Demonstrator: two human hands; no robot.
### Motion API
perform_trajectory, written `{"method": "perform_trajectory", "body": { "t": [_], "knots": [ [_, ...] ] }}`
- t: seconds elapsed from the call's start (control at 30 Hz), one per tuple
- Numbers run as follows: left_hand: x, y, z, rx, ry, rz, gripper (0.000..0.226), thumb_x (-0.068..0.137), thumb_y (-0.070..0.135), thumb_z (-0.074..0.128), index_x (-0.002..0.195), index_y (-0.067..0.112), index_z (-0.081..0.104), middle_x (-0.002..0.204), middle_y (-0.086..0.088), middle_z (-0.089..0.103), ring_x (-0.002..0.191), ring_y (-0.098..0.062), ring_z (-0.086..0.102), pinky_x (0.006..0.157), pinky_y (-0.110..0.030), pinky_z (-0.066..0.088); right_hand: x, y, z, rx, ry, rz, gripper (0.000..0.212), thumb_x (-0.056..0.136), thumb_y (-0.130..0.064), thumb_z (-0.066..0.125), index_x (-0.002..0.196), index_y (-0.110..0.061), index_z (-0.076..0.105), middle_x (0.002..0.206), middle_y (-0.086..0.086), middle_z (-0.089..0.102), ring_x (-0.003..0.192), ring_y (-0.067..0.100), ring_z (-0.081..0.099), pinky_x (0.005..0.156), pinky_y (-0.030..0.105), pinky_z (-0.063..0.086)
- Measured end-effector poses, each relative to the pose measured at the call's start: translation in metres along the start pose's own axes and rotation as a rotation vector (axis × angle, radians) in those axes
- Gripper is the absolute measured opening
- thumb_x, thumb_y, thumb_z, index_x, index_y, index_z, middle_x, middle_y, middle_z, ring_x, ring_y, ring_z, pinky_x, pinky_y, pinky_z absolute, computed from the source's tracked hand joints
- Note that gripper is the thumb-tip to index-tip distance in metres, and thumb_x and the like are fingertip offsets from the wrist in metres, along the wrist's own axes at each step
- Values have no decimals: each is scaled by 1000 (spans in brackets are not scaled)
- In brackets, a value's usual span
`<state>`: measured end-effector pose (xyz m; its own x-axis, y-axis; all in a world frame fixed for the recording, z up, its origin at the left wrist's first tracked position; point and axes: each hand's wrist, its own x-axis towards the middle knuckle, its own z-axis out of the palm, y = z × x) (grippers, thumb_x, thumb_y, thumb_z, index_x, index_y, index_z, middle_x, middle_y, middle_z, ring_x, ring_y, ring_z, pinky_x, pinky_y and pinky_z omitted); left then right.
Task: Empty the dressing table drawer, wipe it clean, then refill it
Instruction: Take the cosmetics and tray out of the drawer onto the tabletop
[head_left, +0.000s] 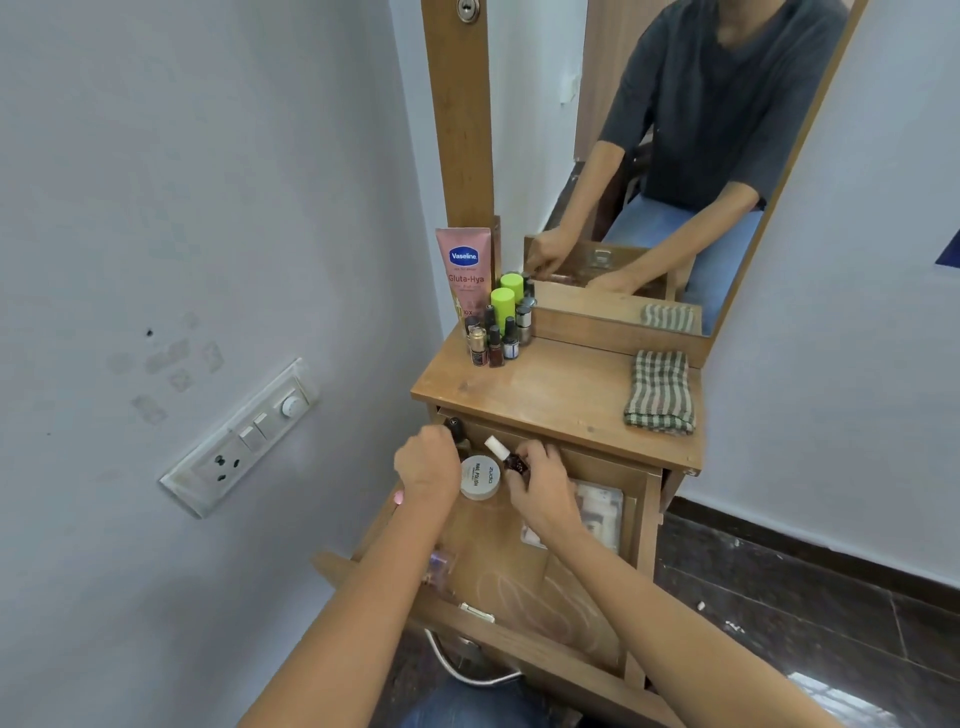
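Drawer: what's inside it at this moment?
Inside: a white tin, a clear packet, a purplish bottle. The left hand grips a dark-capped bottle, the right hand a white-capped bottle. Both forearms hide parts of the drawer floor.

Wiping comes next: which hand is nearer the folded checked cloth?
Right. The right hand, holding a white-capped bottle, is over the drawer, below-left of the cloth in view; the left hand, gripping a dark-capped bottle, is farther left.

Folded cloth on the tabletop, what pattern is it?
The folded cloth is checked in dark green and pale beige; head view.
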<state>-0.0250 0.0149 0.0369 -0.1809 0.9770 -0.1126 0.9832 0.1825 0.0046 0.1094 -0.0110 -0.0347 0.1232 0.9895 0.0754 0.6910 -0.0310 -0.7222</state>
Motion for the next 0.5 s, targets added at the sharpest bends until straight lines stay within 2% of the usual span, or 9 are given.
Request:
{"method": "perform_trajectory", "body": {
  "t": [0.17, 0.3, 0.4, 0.5],
  "knots": [
    [0, -9, -32, -385, 267, -24, 21, 94, 18, 45, 99, 2, 58, 93, -16, 65, 88, -38, 64, 68, -37, 49, -9, -10, -4, 285, 4, -147, 18, 85, -13, 64, 101, -18, 56, 89, -2, 53, 79, 8, 49, 72, 22, 43],
    [10, -14, -39, -653, 489, 41, 14, 93, 17, 44, 92, 6, 52, 74, -10, 61, 64, -30, 58, 54, -33, 42, 5, -31, -21, 450, 126, -237, 19, 85, -12, 66, 102, -15, 59, 86, 3, 61, 78, 14, 56, 70, 21, 47],
    [24, -6, -39, -761, 511, 91, 8, 94, 15, 41, 95, 10, 48, 73, -8, 64, 63, -27, 62, 55, -37, 51, 33, -42, -35, 466, 224, -140, 16, 85, -14, 67, 99, -16, 59, 91, 1, 63, 78, 8, 60, 67, 13, 48],
    [40, 5, -40, -758, 474, 100, 10, 97, 15, 40, 100, 11, 47, 77, -9, 66, 66, -25, 63, 56, -35, 50, 64, -38, -42, 364, 263, -63, 15, 85, -17, 66, 98, -16, 58, 97, 2, 60, 80, 10, 59, 69, 18, 48]
  ]
}}
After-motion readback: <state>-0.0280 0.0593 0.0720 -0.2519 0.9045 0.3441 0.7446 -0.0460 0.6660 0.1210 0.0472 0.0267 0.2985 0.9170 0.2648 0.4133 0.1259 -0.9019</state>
